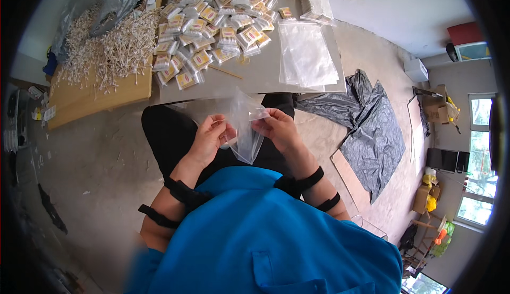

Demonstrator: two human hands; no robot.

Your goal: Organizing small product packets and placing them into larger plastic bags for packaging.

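Above my lap I hold a clear plastic bag (244,134) between both hands, in front of the table edge. My left hand (215,133) pinches its left side between thumb and fingers. On the opposite side, my right hand (277,128) grips the bag near its upper part. The film hangs down to a pointed lower end and looks flat, with nothing visible inside. Beyond my hands, a heap of small packets of cotton swabs (212,23) with yellow labels covers the table. To its right lies a stack of flat clear bags (305,55).
Loose cotton swabs (114,47) are piled on a wooden board (79,103) at the left, partly under a grey plastic bag (114,2). A thin stick (226,72) lies near the grey table's front (239,84). Black plastic sheeting (374,134) spreads over the floor at right.
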